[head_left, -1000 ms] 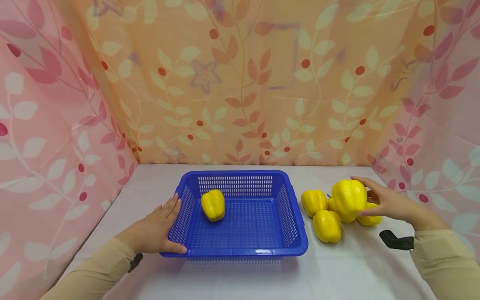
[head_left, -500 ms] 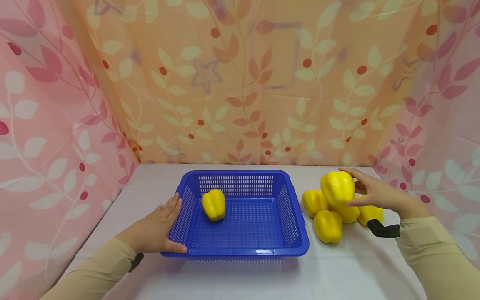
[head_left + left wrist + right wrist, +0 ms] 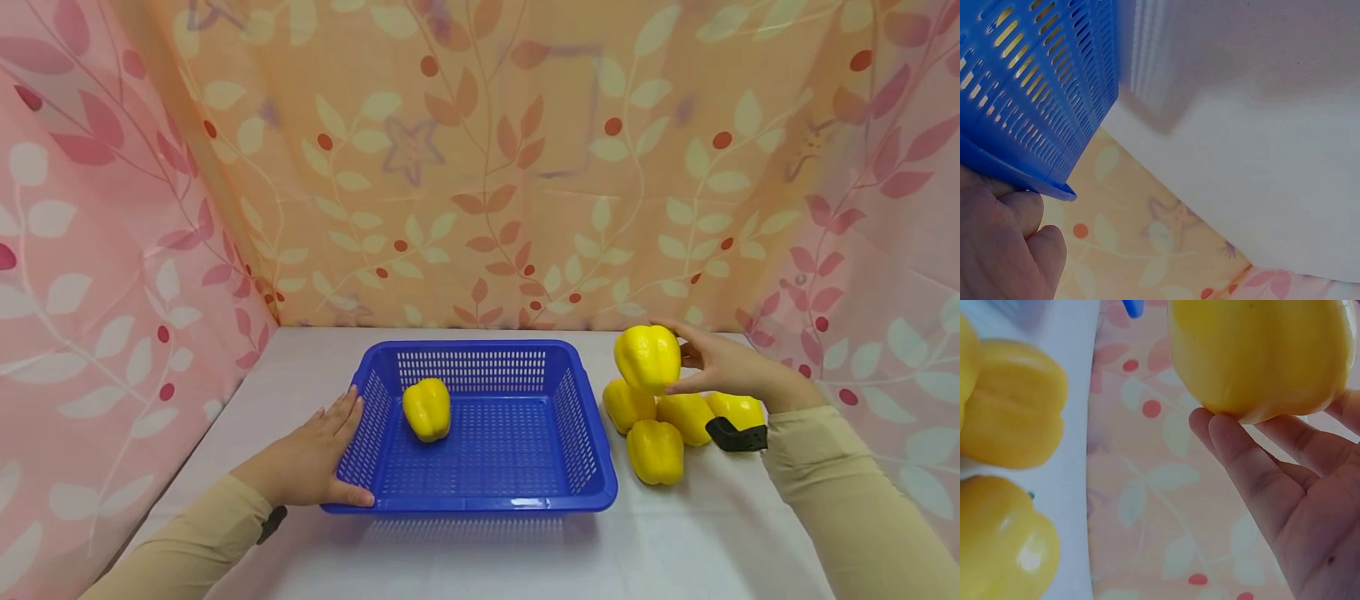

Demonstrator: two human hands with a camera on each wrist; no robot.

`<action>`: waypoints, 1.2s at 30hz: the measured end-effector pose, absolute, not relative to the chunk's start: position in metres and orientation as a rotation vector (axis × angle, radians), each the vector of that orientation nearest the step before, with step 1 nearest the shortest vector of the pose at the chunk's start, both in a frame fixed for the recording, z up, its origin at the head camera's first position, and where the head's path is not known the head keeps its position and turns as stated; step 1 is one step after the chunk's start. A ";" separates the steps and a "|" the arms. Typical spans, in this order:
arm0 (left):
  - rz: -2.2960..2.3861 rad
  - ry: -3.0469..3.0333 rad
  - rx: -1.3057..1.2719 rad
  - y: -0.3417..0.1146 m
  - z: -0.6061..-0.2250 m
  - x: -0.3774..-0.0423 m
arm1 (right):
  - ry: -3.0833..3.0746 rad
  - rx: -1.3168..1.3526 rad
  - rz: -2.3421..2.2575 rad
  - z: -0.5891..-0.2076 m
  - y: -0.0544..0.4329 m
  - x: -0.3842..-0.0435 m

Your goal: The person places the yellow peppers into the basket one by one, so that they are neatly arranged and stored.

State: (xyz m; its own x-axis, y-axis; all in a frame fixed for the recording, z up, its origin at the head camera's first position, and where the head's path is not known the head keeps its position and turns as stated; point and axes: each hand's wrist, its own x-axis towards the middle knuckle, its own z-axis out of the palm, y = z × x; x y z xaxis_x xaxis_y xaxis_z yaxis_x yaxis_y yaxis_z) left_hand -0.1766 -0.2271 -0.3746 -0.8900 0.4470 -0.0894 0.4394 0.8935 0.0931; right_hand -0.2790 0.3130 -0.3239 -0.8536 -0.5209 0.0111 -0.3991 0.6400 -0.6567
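Observation:
My right hand (image 3: 723,362) holds a yellow bell pepper (image 3: 647,358) raised over other peppers at the right. Its thumb is on the near side and its fingers on the far side; in the right wrist view, the fingers (image 3: 1244,465) press against one end of this pepper (image 3: 1260,356). Against the left rim of a blue plastic basket (image 3: 480,505) rests my left hand (image 3: 311,458), fingers straight and thumb along the front corner. Inside the basket, toward its left, lies one yellow bell pepper (image 3: 427,410). The left wrist view shows the hand (image 3: 1007,240) touching the rim's outside.
Several yellow bell peppers, among them a near one (image 3: 656,452) and a far-right one (image 3: 735,409), lie grouped beside the basket's right wall. White cloth (image 3: 480,558) covers the table. Patterned curtains (image 3: 480,167) close off the back and both sides.
My right hand has carried its bell pepper left and upward, from above the right of the group to its left part. The left hand and the basket have stayed in place.

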 end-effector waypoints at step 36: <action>0.086 2.953 0.696 -0.231 -0.381 -0.180 | 2.524 -0.957 -1.047 -0.313 0.246 -0.303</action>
